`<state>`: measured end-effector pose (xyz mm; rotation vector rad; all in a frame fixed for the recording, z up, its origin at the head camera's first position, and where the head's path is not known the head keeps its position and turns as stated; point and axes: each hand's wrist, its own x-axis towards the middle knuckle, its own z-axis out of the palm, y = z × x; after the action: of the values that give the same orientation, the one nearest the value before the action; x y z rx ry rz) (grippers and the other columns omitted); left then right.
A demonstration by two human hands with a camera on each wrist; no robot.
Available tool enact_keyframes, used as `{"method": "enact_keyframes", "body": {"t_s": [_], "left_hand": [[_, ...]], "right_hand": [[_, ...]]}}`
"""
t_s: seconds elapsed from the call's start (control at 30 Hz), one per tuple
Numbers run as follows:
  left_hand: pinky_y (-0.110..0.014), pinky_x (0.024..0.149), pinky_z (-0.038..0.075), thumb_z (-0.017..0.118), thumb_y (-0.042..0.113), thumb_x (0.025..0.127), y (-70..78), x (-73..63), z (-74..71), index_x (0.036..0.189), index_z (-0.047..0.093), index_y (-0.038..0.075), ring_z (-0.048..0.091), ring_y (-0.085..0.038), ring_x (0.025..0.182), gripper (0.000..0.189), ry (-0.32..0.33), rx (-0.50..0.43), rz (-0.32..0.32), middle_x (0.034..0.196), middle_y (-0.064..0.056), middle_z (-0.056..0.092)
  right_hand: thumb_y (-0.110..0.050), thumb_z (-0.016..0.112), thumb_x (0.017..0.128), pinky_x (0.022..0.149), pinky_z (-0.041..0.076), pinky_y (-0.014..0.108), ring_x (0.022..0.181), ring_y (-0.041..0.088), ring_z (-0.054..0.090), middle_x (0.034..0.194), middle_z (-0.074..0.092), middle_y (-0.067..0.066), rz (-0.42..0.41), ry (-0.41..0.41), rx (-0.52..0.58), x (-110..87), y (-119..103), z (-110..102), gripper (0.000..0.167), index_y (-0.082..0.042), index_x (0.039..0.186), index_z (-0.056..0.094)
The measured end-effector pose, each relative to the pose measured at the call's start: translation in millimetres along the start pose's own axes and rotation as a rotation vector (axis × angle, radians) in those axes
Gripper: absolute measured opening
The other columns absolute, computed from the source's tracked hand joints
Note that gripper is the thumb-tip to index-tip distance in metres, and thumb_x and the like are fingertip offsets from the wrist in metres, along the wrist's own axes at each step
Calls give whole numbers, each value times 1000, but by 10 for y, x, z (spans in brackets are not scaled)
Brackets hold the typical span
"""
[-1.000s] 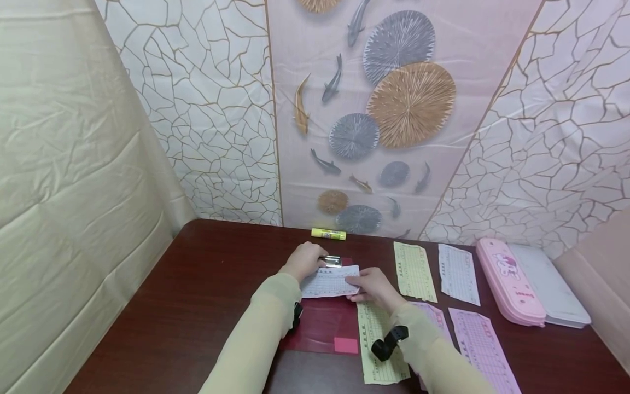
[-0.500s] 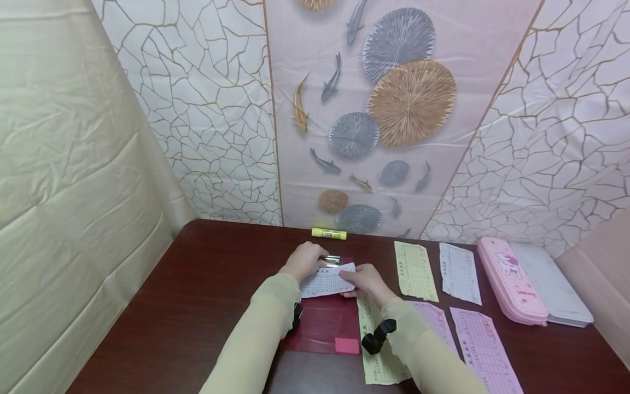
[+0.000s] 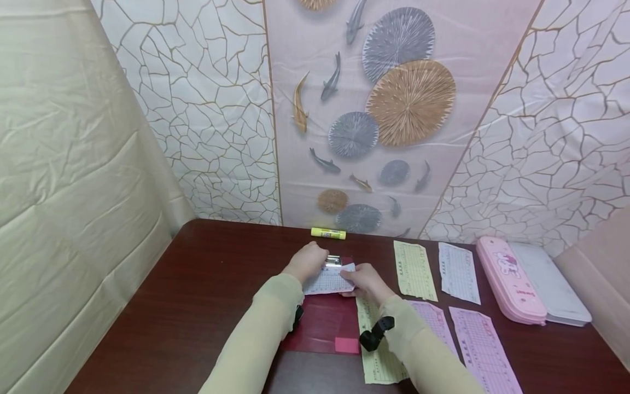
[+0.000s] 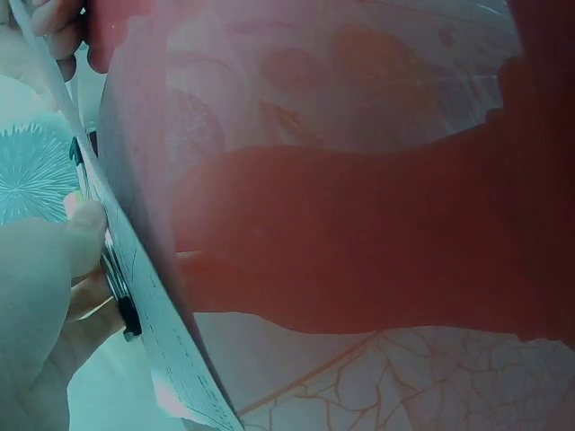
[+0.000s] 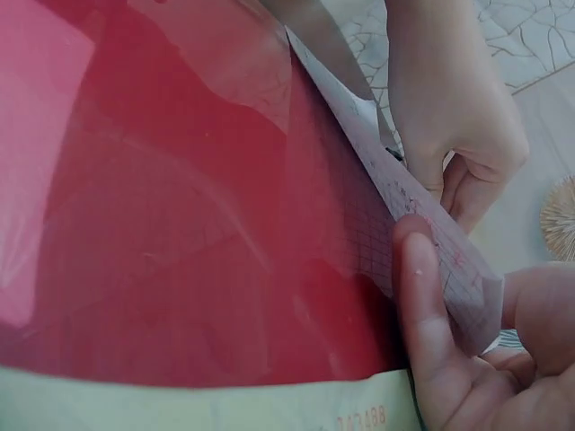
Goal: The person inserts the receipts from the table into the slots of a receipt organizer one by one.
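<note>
A red translucent clipboard [image 3: 322, 323] lies on the table with its metal clip [image 3: 333, 261] at the far end. My left hand [image 3: 306, 261] pinches that clip, thumb on one side and fingers on the other in the left wrist view. A white printed slip [image 3: 327, 282] lies across the board's upper part, its far edge at the clip. My right hand [image 3: 366, 280] pinches the slip's right end between thumb and fingers. In the right wrist view, the slip [image 5: 395, 180] stands up at a slant from the glossy red board [image 5: 198, 206].
Yellow slips [image 3: 415, 271], a white slip [image 3: 459, 272] and purple slips [image 3: 484, 347] lie to the right, one yellow slip partly under my right forearm. A pink pencil case [image 3: 511, 280] rests beside a grey flat case [image 3: 551, 284]. A yellow glue stick [image 3: 328, 233] lies at the back.
My right hand has shifted slightly left with the slip's end. The left hand has moved a little to the right, still at the clip.
</note>
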<state>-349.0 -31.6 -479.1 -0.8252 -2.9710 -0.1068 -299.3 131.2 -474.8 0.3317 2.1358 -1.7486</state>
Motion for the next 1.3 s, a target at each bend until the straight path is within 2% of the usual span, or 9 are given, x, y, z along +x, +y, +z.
{"method": "enact_keyframes", "body": {"t_s": [0.23,0.33,0.6,0.8,0.97,1.3], "left_hand": [[-30,82,52,54,6,94,23,-11,-6,89,69,12,60,-17,87,18,25,82,43,81,0,67],[-30,81,52,53,5,94,21,4,-8,92,71,12,60,-16,87,19,23,80,40,82,0,67],[-31,80,53,57,3,92,23,29,-40,86,71,13,60,-15,86,19,-19,60,12,80,0,66],[-30,83,52,52,6,96,17,12,-44,94,71,14,60,-14,90,20,-35,23,-7,88,0,66],[-30,82,52,55,6,94,13,16,-44,89,69,15,59,-14,89,18,-45,8,-18,86,0,65],[-30,84,51,56,6,93,18,16,-71,88,70,12,61,-17,90,16,-17,49,42,85,-1,68]], "right_hand": [[-6,53,97,60,58,30,62,18,65,84,67,16,5,-11,38,5,-10,-16,26,16,111,53],[-7,52,97,61,58,29,60,17,65,85,67,15,7,-28,47,8,-21,-34,28,16,113,53],[-8,53,97,62,58,28,63,17,65,83,66,11,23,-97,55,15,-21,-93,30,15,116,53],[-12,55,96,60,57,27,59,16,65,78,66,10,60,-66,18,32,-32,-86,27,12,110,56],[-16,57,96,59,57,27,58,15,65,75,68,9,78,-27,-40,56,-49,-75,27,9,106,57],[-14,58,95,53,56,25,53,13,64,71,65,8,72,2,-17,83,-112,-46,23,7,102,54]]}}
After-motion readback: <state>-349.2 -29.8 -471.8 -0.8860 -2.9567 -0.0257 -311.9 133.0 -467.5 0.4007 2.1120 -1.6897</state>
